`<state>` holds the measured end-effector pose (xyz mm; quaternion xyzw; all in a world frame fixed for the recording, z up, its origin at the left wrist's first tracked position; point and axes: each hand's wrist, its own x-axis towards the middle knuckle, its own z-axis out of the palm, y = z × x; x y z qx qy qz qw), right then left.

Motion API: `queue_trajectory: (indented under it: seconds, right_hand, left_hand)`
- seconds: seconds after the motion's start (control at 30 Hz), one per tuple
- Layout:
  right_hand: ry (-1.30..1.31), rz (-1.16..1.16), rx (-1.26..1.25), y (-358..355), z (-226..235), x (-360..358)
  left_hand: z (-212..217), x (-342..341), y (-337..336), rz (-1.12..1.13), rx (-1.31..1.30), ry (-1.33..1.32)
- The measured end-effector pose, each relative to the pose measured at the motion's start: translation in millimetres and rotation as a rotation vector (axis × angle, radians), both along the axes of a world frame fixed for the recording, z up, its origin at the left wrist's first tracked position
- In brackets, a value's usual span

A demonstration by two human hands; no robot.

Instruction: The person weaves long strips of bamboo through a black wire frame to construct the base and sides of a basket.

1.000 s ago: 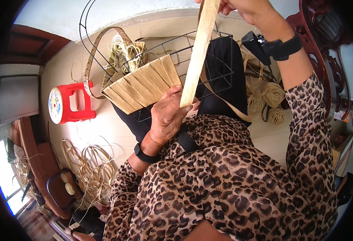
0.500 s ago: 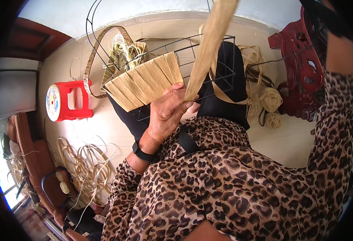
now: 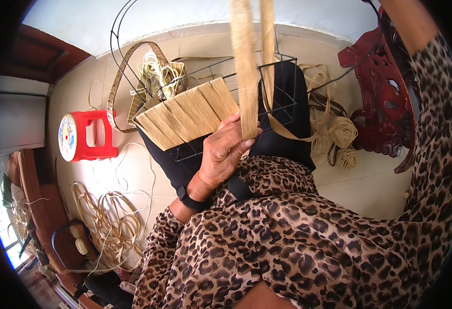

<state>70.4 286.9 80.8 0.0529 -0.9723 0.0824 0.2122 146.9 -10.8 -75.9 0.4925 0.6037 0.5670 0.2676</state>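
Observation:
On my lap rests a black wire basket frame (image 3: 285, 109), part of its side wrapped in flat tan strips laid edge to edge (image 3: 187, 114). My left hand (image 3: 221, 154) is closed at the end of the wrapping, thumb and fingers pinching a broad tan strip (image 3: 246, 77) against the frame. From that pinch the strip runs straight up out of view. A second length of strip (image 3: 267, 41) hangs behind it, passing through the frame. My right forearm (image 3: 410, 20) reaches up at the top right; the hand itself is outside the picture.
A red plastic stool (image 3: 100, 135) stands on the left. Beyond my knee sits a handled basket (image 3: 118, 77) holding pale strands. Loose strips (image 3: 107, 221) lie on the floor at lower left, wound bundles (image 3: 343, 131) at right beside carved red furniture (image 3: 383, 98).
The broad strip has swung from leaning right to nearly upright, and a second length now shows beside it. My right forearm has moved higher and leftward; my left hand keeps its pinch, slightly lower.

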Motion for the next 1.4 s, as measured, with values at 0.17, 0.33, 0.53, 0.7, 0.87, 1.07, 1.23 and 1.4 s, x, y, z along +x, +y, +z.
queue_trajectory:
  seconds: [0.17,0.33,0.53,0.7,0.87,1.07,1.23,1.4]
  right_hand:
    - [-0.128,0.2,-0.043,-26,-6,-31]
    - [-0.2,0.324,-0.092,-38,-4,-39]
    - [-0.17,0.451,-0.177,-35,-7,-30]
    - [-0.16,0.217,-0.45,-25,-12,-1]
    - [-0.276,-0.044,0.066,10,-38,58]
    - [-0.393,-0.314,-0.585,-29,-78,177]
    - [-0.682,-0.311,-1.374,-126,-115,221]
    - [-0.606,-0.168,-1.785,-166,-156,206]
  left_hand:
    - [1,2,3,0.085,0.061,-0.252]
    - [2,4,-1,0.106,0.043,-0.322]
    - [-2,-2,-5,0.008,-0.005,0.026]
    - [-4,-2,-4,-0.031,0.02,0.264]
    - [0,0,3,-0.077,0.068,0.38]
    - [-2,2,-2,-0.098,0.093,0.4]
    - [4,4,-9,-0.137,0.095,0.385]
    - [10,10,-11,-0.149,0.06,0.266]
